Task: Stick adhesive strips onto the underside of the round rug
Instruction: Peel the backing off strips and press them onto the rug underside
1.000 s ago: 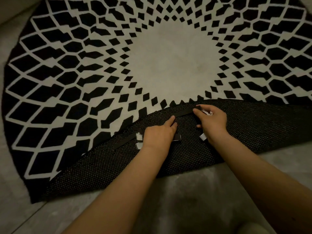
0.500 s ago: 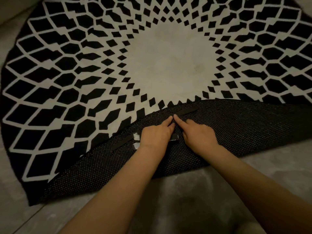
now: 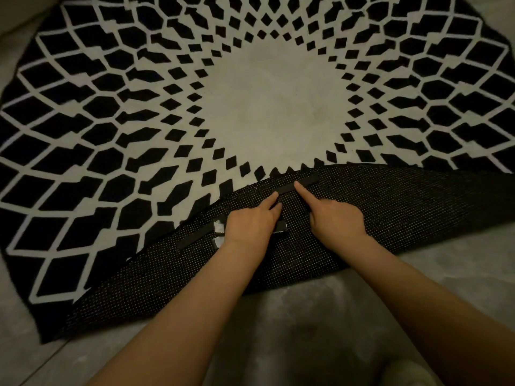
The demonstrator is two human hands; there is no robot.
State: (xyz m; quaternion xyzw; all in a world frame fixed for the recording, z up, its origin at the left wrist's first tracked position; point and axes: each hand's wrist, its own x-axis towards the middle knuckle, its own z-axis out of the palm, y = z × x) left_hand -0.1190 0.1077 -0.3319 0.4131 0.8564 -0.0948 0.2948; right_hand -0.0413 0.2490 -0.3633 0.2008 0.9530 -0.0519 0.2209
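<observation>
An adhesive strip (image 3: 299,184) on the folded-back rug underside (image 3: 390,213) is pressed by both index fingertips; nothing is held in either grip, left hand (image 3: 250,221) or right hand (image 3: 335,218).

Single head view, taken from above and looking forward and steeply down. The wide lens bends the rug (image 3: 267,107) so its far and side edges run out of frame at top, left and right. The near edge of the rug, folded over to show its dotted underside (image 3: 390,213), lies across the lower middle. Both forearms enter from the bottom edge, and the left hand (image 3: 250,221) and right hand (image 3: 334,218) sit near centre, close to the camera. Bare floor (image 3: 278,330) fills the bottom strip.
</observation>
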